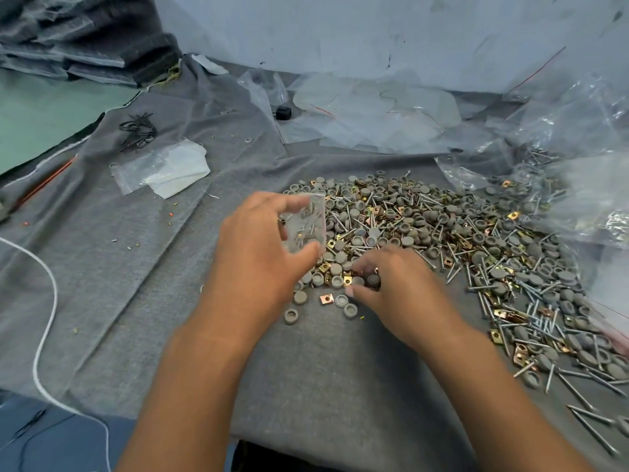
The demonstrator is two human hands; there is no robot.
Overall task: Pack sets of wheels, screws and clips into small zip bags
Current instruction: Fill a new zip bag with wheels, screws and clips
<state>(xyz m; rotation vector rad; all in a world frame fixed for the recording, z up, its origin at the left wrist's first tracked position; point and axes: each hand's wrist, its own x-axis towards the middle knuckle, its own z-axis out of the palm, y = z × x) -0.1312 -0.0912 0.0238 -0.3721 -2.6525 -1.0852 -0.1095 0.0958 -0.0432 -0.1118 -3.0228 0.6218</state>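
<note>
zip bag [306,223], small and clear, is pinched between the thumb and curled fingers of the left hand [258,253] at the near edge of the pile [442,240] of grey wheels, screws and brass clips; its contents blur. right hand [398,284] pinches grey wheels [372,280], fingertips partly hidden.

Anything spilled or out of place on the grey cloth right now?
A few grey round wheels and one copper square clip lie apart from the main heap of wheels, screws and clips, near its front edge. Long silver screws trail off toward the cloth's right front. Otherwise nothing looks damaged; the left hand holds the small clear zip bag.
</note>
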